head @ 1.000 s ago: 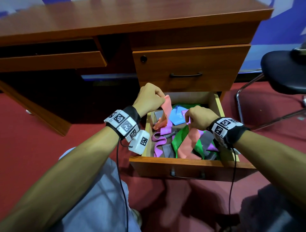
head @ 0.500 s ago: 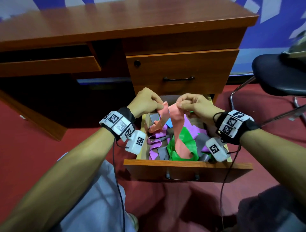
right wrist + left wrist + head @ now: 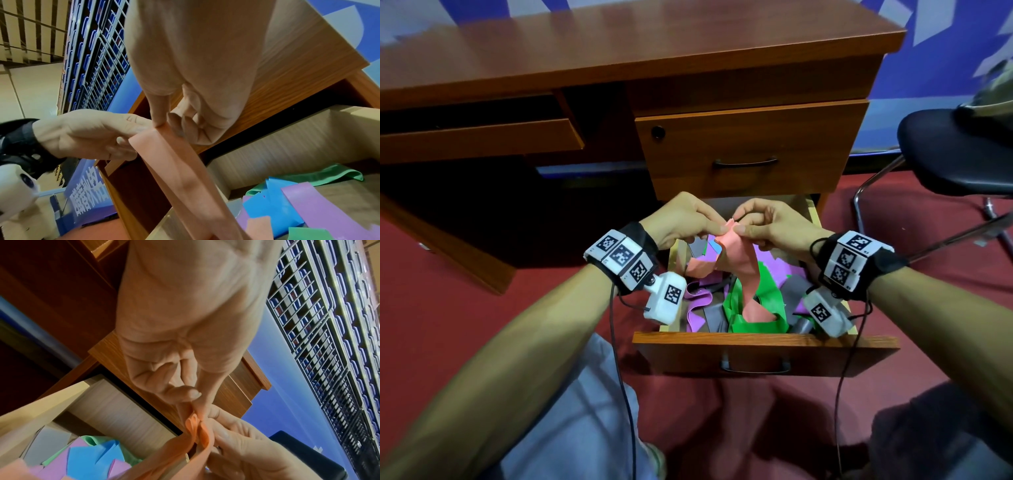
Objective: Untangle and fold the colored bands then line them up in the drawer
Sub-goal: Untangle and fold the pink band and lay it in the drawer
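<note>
Both hands pinch one salmon band [image 3: 736, 260] at its top end, left hand [image 3: 681, 219] and right hand [image 3: 774, 226] touching above the open drawer [image 3: 763, 346]; it hangs creased into tangled green, purple, grey bands

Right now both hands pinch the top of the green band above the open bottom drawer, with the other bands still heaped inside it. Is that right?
Not quite: the band pinched by the left hand and right hand is the salmon-pink band, as the head view shows. The green band lies in the drawer among the other bands.
</note>
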Demonstrator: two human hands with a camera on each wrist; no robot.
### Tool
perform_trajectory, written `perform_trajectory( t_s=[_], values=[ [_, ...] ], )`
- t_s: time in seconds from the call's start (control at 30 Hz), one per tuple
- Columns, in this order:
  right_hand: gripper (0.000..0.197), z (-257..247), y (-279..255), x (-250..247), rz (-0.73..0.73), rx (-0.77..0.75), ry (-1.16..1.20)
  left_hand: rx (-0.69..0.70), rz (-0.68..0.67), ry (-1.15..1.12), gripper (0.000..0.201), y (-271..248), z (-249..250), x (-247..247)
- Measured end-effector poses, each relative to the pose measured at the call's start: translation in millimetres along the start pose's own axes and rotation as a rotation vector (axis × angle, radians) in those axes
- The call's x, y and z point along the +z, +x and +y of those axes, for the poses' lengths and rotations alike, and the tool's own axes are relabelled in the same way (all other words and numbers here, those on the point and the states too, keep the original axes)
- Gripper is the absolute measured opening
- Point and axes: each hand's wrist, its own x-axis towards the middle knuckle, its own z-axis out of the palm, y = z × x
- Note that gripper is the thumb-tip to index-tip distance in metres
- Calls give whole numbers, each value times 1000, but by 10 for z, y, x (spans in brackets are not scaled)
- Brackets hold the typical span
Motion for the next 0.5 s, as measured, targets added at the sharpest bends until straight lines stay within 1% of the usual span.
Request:
perform_trajectory(
  t_s=[0.17,0.27,0.43,0.5],
  values=[
    [19,4,27,-7,-1,-23,106,-68,-3,-65,20,8,0,-33],
    [21,-4,32,4,-10,-37,115,-105,-10,-99,18,9,-5,-35],
    [22,-22,34,13,-4,-40,109,-160,-63,-317,12,2,0,-24],
    [21,-27,37,20,-4,-41,107,-167,-66,-339,13,0,-3,-25]
  ],
)
